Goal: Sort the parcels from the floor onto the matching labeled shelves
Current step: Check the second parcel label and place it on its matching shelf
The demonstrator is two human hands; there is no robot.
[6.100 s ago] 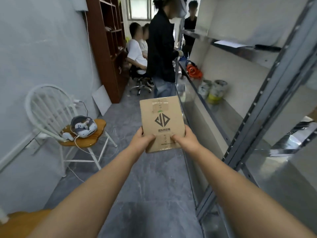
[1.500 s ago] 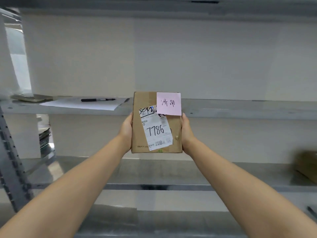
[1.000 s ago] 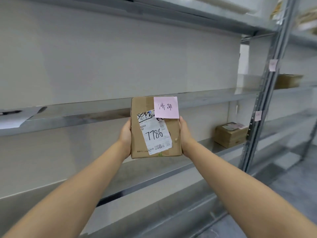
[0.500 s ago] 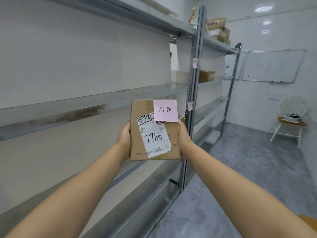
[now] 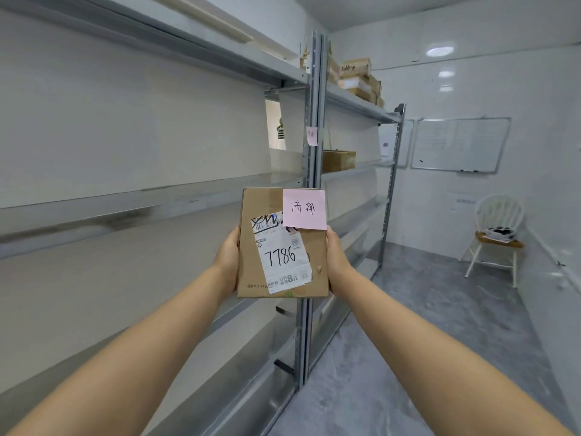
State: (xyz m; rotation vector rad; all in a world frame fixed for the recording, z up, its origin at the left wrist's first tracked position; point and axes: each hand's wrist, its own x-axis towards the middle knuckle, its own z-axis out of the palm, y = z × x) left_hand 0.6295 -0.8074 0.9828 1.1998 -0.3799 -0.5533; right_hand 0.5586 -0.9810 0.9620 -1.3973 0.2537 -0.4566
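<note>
**Parcel 7786 held up beside the shelving**

Both hands held a brown cardboard parcel (image 5: 279, 243) upright at arm's length, in the middle of the view and clear of any shelf. The left hand (image 5: 227, 261) pressed the parcel's left edge and the right hand (image 5: 337, 262) pressed its right edge, each grip closed flat against the cardboard with the fingers hidden behind it. A white shipping label (image 5: 283, 256) on the front, slightly tilted, carried the handwritten number 7786. A pink sticky note (image 5: 304, 209) with handwritten characters sat at the parcel's upper right corner, overlapping the label's top.

Metal shelving (image 5: 151, 202) ran along the left, its near bays bare. A grey upright post (image 5: 312, 158) stood just behind the parcel, with a small pink tag (image 5: 312, 135) stuck on it. Beyond the post, a brown box (image 5: 338, 161) rested on the middle shelf, and several boxes (image 5: 358, 81) were stacked on the top shelf. At the far right, a white chair (image 5: 495, 237) stood on the grey floor (image 5: 424, 335) below a whiteboard (image 5: 457, 144).
</note>
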